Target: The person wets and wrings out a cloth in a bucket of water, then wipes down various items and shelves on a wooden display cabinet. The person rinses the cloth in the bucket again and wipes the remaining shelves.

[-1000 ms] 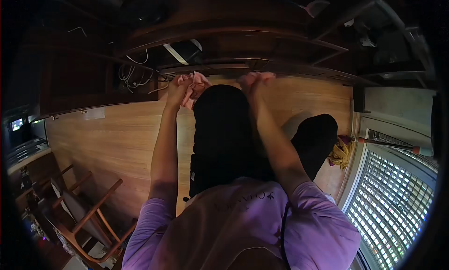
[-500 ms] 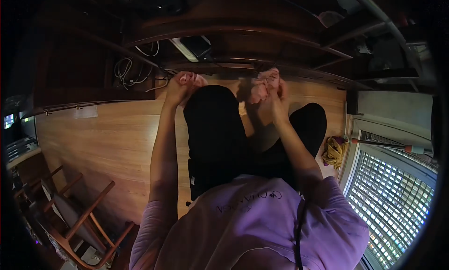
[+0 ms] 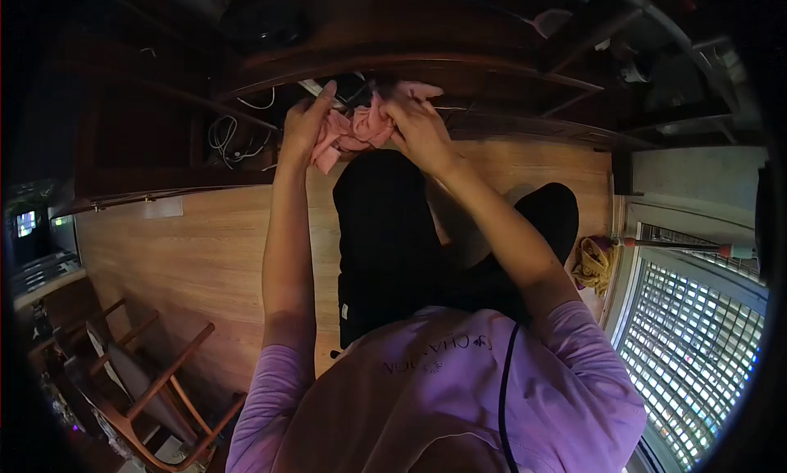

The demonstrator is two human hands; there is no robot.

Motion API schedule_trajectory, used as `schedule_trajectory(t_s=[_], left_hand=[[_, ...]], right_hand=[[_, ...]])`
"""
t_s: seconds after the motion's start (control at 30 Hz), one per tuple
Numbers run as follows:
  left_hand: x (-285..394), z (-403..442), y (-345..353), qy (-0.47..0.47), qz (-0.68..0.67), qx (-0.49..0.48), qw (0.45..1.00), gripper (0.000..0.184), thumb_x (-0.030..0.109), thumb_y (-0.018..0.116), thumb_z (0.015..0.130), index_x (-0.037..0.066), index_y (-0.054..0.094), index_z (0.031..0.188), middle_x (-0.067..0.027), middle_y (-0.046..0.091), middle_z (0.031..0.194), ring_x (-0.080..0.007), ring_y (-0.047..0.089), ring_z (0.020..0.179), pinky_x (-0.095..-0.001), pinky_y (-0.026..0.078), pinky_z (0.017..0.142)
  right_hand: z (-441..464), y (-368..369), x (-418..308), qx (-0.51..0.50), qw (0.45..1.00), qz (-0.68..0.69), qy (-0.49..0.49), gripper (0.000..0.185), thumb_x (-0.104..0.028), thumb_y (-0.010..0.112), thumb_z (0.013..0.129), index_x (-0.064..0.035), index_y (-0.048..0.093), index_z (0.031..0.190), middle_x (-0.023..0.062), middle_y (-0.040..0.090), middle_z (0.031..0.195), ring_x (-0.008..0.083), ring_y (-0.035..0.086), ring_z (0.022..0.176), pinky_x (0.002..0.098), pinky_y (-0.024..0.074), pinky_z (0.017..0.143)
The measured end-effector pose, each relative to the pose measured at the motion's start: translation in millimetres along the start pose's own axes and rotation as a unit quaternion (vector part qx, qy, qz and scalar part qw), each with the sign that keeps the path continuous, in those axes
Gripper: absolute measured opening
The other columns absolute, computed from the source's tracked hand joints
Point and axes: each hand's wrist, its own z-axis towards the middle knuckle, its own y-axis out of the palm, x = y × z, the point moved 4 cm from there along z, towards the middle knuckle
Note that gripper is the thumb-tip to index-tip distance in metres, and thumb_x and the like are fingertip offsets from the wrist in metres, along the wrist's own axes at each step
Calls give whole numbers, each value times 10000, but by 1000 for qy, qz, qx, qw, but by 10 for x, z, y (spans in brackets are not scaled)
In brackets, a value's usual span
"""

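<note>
A crumpled pink cloth [image 3: 361, 129] lies between my two hands, just beyond my raised knee and in front of the dark wooden cabinet. My left hand [image 3: 304, 129] holds its left end, with the thumb sticking up. The fingers of my right hand [image 3: 420, 133] are bent over the cloth's right part, and a pink end shows past them. Behind the cloth, a white and black object [image 3: 351, 88] on the low shelf is partly covered.
White cables [image 3: 223, 137] hang in the cabinet [image 3: 393, 59] at the left. A wooden chair [image 3: 168, 370] stands at the lower left. On the right are a yellow cloth bundle [image 3: 593, 264], a pole [image 3: 684, 247] and a slatted door [image 3: 693, 334]. Wooden floor [image 3: 188, 260] lies below.
My right hand has moved left, bringing its pink cloth beside my left hand. The left thumb has lifted, and more cloth shows between the hands.
</note>
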Motion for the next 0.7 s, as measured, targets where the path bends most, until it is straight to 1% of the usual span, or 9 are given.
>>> schedule_trajectory(t_s=[0.07, 0.23, 0.33, 0.43, 0.47, 0.53, 0.63, 0.67, 0.7], left_hand=[[71, 54, 82, -17, -15, -12, 1000, 638, 562, 715, 787, -68, 663, 875, -120, 642, 808, -179, 576, 725, -316, 473, 690], [125, 211, 218, -67, 11, -2, 998, 576, 525, 744, 780, -45, 668, 808, -91, 628, 744, -178, 562, 674, -310, 458, 639], [190, 216, 276, -86, 17, -41, 995, 635, 578, 723, 781, -21, 657, 978, -72, 613, 869, -177, 549, 774, -308, 455, 733], [153, 320, 372, -110, 45, -29, 993, 645, 587, 721, 778, -17, 660, 996, -79, 619, 890, -188, 558, 807, -319, 459, 762], [165, 349, 394, -80, 14, 0, 997, 556, 539, 730, 791, -8, 665, 869, -60, 598, 766, -161, 530, 680, -306, 437, 649], [151, 372, 456, -53, -18, 21, 998, 498, 490, 739, 804, 1, 669, 743, -41, 578, 643, -135, 501, 553, -294, 415, 536], [36, 497, 432, -66, -24, 54, 996, 499, 497, 697, 834, 8, 673, 742, -43, 582, 651, -136, 489, 542, -294, 411, 524], [-134, 625, 369, -69, -48, -11, 996, 498, 492, 672, 853, 4, 677, 753, -57, 598, 686, -140, 502, 578, -287, 425, 559], [-207, 673, 393, -70, -72, -75, 992, 498, 486, 647, 871, 1, 681, 763, -72, 615, 721, -145, 515, 615, -280, 439, 594]], right_hand=[[-67, -173, 58, 64, 994, -54, -72, 338, -49, 684, 752, -96, 514, 1040, 120, 617, 1069, 327, 581, 1051, 417, 453, 903], [-550, -744, 515, 126, 987, -94, -40, 424, 47, 688, 679, -56, 508, 1049, 148, 595, 1055, 339, 574, 995, 406, 478, 835], [-963, -1064, 692, 190, 976, -73, 77, 315, 49, 695, 704, -39, 544, 966, 152, 581, 1031, 338, 586, 948, 383, 504, 791], [-1336, -1373, 475, 320, 934, -154, 38, 340, 51, 696, 746, -26, 509, 1020, 131, 577, 1035, 262, 593, 935, 313, 499, 771], [-1493, -1336, 445, 322, 932, -160, 42, 340, 51, 696, 746, -26, 509, 1020, 131, 577, 1035, 262, 593, 935, 313, 499, 771], [-1879, -1313, 479, 461, 864, 37, 199, 358, 10, 688, 816, -27, 463, 1092, 97, 561, 1032, 164, 569, 939, 264, 480, 771], [-2039, -866, 651, 468, 797, 232, 304, 327, -42, 637, 893, -48, 429, 1146, 65, 525, 1017, 108, 527, 918, 248, 470, 751], [-2206, -517, 961, 426, 726, 338, 422, 373, -46, 645, 887, -49, 408, 1176, 72, 515, 1084, 130, 520, 954, 243, 457, 816], [-2107, -420, 1015, 446, 687, 400, 411, 384, -48, 635, 895, -52, 409, 1205, 78, 517, 1097, 136, 523, 965, 248, 459, 825]])
